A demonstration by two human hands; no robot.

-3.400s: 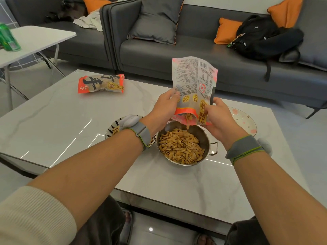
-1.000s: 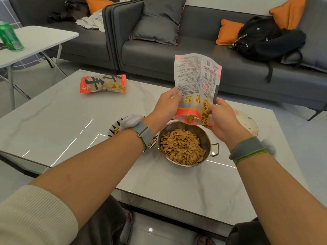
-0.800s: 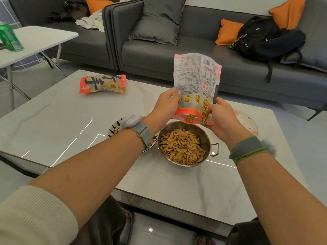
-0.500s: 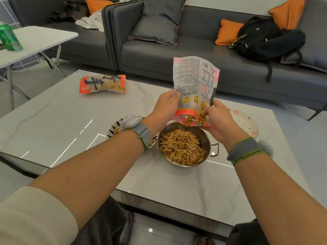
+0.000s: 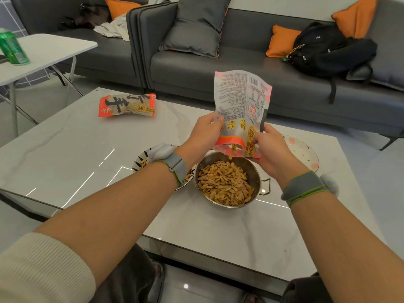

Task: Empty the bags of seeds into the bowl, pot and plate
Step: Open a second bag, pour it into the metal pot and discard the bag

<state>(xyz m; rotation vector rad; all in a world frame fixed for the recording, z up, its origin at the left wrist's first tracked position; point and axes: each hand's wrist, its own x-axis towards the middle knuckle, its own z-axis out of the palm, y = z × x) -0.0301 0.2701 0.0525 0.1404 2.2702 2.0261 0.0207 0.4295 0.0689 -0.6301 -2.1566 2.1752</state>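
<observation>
- left hand and right hand both pinch upturned bag, mouth down over pot
- seeds fill pot
- second bag lies on table, well apart

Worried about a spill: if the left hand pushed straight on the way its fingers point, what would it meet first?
The left hand points forward and right, already gripping the upturned seed bag. It would push that bag first, likely toward the right hand on its other edge, above the pot; depth is uncertain.

two seed bags, one pot, one plate
</observation>
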